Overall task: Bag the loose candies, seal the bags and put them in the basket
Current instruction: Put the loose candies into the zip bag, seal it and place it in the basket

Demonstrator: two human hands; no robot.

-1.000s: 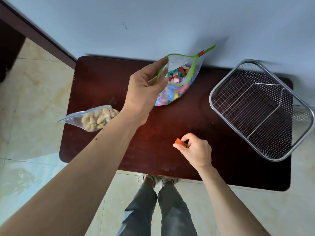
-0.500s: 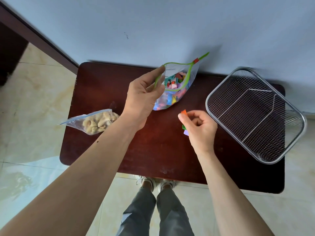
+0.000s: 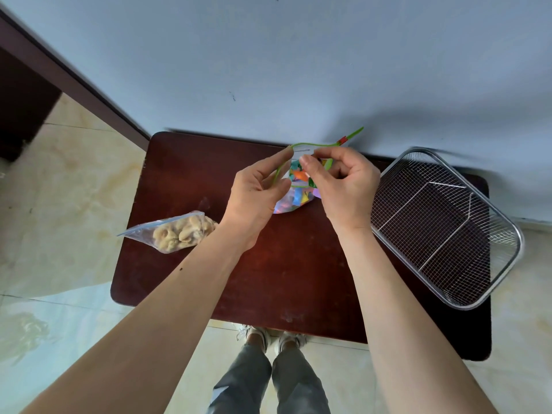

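A clear zip bag (image 3: 294,197) with a green rim and a red slider holds several bright candies and stands open at the table's back middle. My left hand (image 3: 254,195) pinches the bag's near rim and holds the mouth apart. My right hand (image 3: 343,180) is at the bag's mouth, fingertips closed on candies (image 3: 310,182), green and orange showing under the fingers. A second clear bag of beige candies (image 3: 179,233) lies on the table's left edge. The wire basket (image 3: 495,225) sits at the right with nothing in it.
The dark wooden table (image 3: 286,270) stands against a pale blue wall. The basket overhangs the table's right side. A tiled floor surrounds the table, my legs and shoes (image 3: 268,339) show below its front edge, and a dark door frame (image 3: 59,76) runs at the left.
My right hand picked candies off the table's front and carried them up to the bag's mouth. My left hand kept hold of the bag's rim. The camera tilted upward.
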